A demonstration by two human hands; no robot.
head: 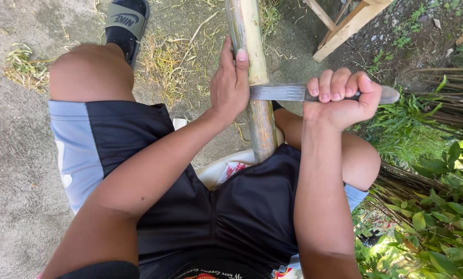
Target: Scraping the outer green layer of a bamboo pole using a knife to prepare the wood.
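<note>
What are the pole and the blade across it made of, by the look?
Pole: likely bamboo, with a smooth yellow-green skin going brownish lower down. Blade: seemingly bare steel, dull grey with a faint sheen and streaks. Its handle is hidden in the right hand.

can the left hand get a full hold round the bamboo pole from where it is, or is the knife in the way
Probably yes. The left hand already rests on the bamboo pole just above the knife blade, and the pole's upper length is bare. The right hand holds the knife handle off to the side, clear of it.
</note>
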